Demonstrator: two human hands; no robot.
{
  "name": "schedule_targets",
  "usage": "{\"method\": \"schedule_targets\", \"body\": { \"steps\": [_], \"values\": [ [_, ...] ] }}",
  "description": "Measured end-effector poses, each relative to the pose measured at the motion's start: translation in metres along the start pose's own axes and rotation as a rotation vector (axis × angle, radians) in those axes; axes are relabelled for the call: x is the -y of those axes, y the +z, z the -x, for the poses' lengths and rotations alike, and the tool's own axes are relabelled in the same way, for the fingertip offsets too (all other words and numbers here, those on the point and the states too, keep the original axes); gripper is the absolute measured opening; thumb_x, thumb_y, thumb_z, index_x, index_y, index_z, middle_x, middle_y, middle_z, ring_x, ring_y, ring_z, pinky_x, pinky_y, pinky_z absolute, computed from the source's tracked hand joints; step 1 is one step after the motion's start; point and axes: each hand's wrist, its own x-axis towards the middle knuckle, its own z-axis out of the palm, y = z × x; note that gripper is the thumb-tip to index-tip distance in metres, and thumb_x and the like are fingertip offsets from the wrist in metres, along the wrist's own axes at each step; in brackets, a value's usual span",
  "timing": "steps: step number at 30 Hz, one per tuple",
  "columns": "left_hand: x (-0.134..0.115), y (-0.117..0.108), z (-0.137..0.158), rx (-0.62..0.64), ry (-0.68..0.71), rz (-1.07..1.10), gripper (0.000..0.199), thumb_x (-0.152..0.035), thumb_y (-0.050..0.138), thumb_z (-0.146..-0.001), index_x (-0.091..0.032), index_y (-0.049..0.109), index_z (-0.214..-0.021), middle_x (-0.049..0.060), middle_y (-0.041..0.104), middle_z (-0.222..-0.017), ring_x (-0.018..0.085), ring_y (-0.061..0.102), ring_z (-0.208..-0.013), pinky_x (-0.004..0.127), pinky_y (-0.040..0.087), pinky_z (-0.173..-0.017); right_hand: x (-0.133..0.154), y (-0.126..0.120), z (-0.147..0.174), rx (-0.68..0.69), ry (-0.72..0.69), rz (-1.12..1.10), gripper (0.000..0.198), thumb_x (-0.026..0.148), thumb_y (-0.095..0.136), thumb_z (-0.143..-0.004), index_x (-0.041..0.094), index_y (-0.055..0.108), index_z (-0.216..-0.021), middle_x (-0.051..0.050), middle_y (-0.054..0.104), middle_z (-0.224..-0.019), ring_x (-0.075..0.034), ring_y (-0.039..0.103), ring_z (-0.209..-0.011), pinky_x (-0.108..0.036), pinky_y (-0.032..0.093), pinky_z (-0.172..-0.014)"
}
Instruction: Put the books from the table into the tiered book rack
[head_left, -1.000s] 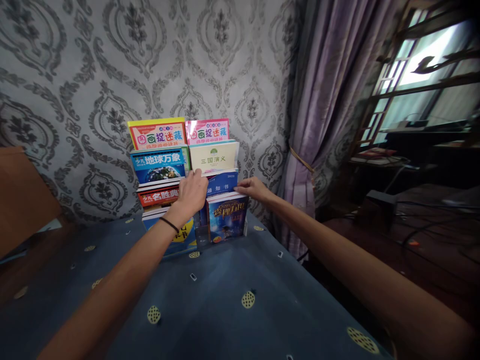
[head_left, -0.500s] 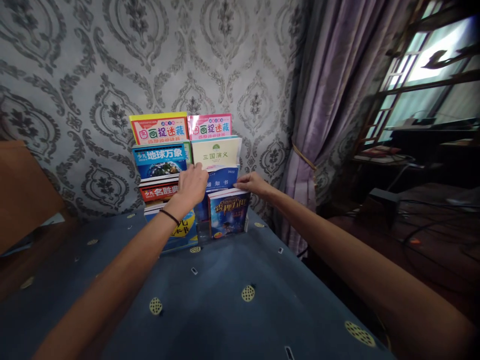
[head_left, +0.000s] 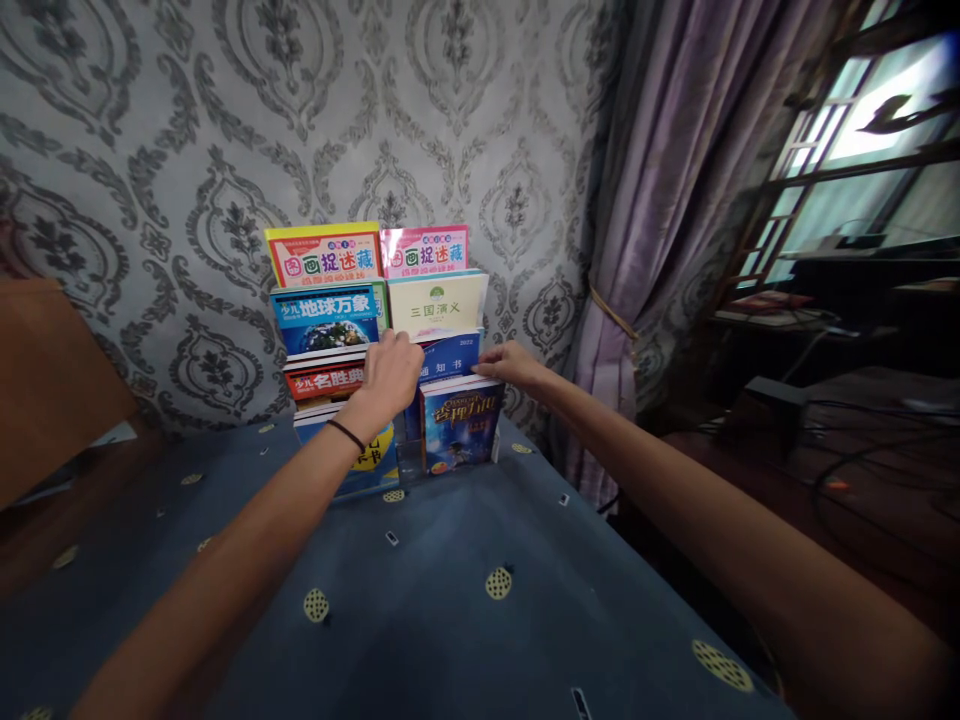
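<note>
Two columns of books stand upright in stepped rows on the cloth-covered table. My left hand (head_left: pixel 394 368) is closed at the left edge of a blue booklet (head_left: pixel 448 356) with white characters; its fingertips are partly hidden. At the same booklet's right edge, my right hand (head_left: pixel 513 361) pinches with thumb and fingers. Just in front stands a dark blue illustrated book (head_left: pixel 460 428), and behind is a cream book (head_left: pixel 436 303). Left of my left hand are a red-covered book (head_left: pixel 328 381), a blue book with a globe (head_left: pixel 328 322), and a blue and yellow book (head_left: pixel 375 464) partly behind my wrist.
Two colourful picture books, one yellow-edged (head_left: pixel 324 254) and one pink-edged (head_left: pixel 424 250), form the back row against the patterned wall (head_left: pixel 517 130). A blue tablecloth (head_left: pixel 420 620) covers the table. A brown box (head_left: pixel 56 380) is at left, a tied purple curtain (head_left: pixel 660 190) at right.
The view has shifted slightly, so the books appear a little further right. Both hands stay at the blue booklet, with only slight movement visible.
</note>
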Motion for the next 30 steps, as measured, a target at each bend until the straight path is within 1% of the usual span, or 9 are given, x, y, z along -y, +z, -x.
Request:
{"method": "schedule_targets", "body": {
  "steps": [2,5,8,12,15,18,20,25,30],
  "values": [
    [-0.003,0.001,0.012,-0.069,-0.031,0.077,0.031,-0.008,0.039,-0.094,-0.008,0.062,-0.116,0.020,0.062,-0.119,0.031,0.055,-0.116,0.041,0.050,-0.086,-0.001,0.000,-0.001,-0.001,0.004,-0.003,0.039,0.055,0.074,-0.057,0.017,0.066,-0.058,0.001,0.053,-0.054,-0.013,0.046,-0.058,-0.027,0.033,-0.055],
    [-0.012,0.019,0.038,-0.136,-0.119,0.373,0.035,-0.015,0.039,-0.097,-0.011,0.051,-0.130,0.017,0.061,-0.124,0.026,0.060,-0.113,0.041,0.050,-0.094,-0.001,0.000,-0.001,-0.004,0.027,-0.024,0.039,0.055,0.076,-0.056,0.017,0.066,-0.058,0.001,0.054,-0.054,-0.014,0.047,-0.058,-0.027,0.034,-0.054],
    [-0.022,0.050,0.059,-0.087,-0.199,0.721,0.052,-0.018,0.049,-0.092,-0.011,0.037,-0.142,0.021,0.054,-0.137,0.026,0.058,-0.122,0.043,0.046,-0.107,0.001,0.000,0.001,0.004,0.030,-0.048,0.040,0.056,0.076,-0.054,0.017,0.065,-0.055,0.001,0.052,-0.052,-0.013,0.045,-0.057,-0.027,0.032,-0.053],
    [-0.030,0.076,0.060,-0.045,-0.333,0.973,0.066,-0.017,0.050,-0.088,-0.008,0.027,-0.150,0.025,0.039,-0.154,0.032,0.039,-0.144,0.048,0.033,-0.119,0.006,-0.001,0.003,0.009,0.009,-0.068,0.043,0.059,0.075,-0.053,0.018,0.064,-0.054,0.002,0.050,-0.051,-0.013,0.043,-0.056,-0.027,0.031,-0.053],
    [-0.033,0.076,0.047,-0.069,-0.440,1.018,0.072,-0.017,0.048,-0.087,-0.001,0.020,-0.152,0.027,0.026,-0.160,0.033,0.024,-0.151,0.047,0.022,-0.124,0.008,-0.002,0.003,0.023,0.027,-0.068,0.045,0.061,0.077,-0.050,0.018,0.064,-0.054,0.002,0.050,-0.051,-0.013,0.043,-0.055,-0.027,0.031,-0.052],
    [-0.035,0.073,0.034,-0.106,-0.481,1.039,0.076,-0.016,0.046,-0.087,0.005,0.015,-0.152,0.029,0.018,-0.162,0.033,0.016,-0.153,0.045,0.014,-0.126,0.010,-0.003,0.003,0.038,0.045,-0.075,0.047,0.062,0.078,-0.048,0.017,0.065,-0.054,0.001,0.052,-0.051,-0.013,0.044,-0.056,-0.027,0.032,-0.052],
    [-0.034,0.075,0.028,-0.119,-0.486,1.063,0.077,-0.016,0.047,-0.087,0.004,0.013,-0.153,0.027,0.019,-0.162,0.032,0.016,-0.153,0.044,0.014,-0.126,0.012,-0.004,0.003,0.050,0.049,-0.077,0.047,0.061,0.079,-0.047,0.017,0.065,-0.054,0.001,0.052,-0.051,-0.013,0.044,-0.055,-0.027,0.032,-0.053],
    [-0.031,0.080,0.020,-0.046,-0.512,1.064,0.078,-0.019,0.051,-0.085,-0.004,0.018,-0.154,0.022,0.028,-0.161,0.029,0.023,-0.152,0.039,0.018,-0.126,0.016,-0.005,0.004,0.070,0.017,-0.051,0.049,0.063,0.078,-0.048,0.017,0.062,-0.050,0.003,0.045,-0.047,-0.011,0.038,-0.052,-0.027,0.028,-0.051],
    [-0.031,0.074,0.021,-0.020,-0.515,1.045,0.076,-0.018,0.051,-0.086,0.002,0.019,-0.152,0.026,0.027,-0.161,0.028,0.023,-0.152,0.037,0.017,-0.126,0.015,-0.004,0.002,0.039,0.041,0.095,0.038,0.054,0.075,-0.058,0.019,0.063,-0.053,0.002,0.052,-0.051,-0.013,0.045,-0.054,-0.027,0.033,-0.052]
  ]
}}
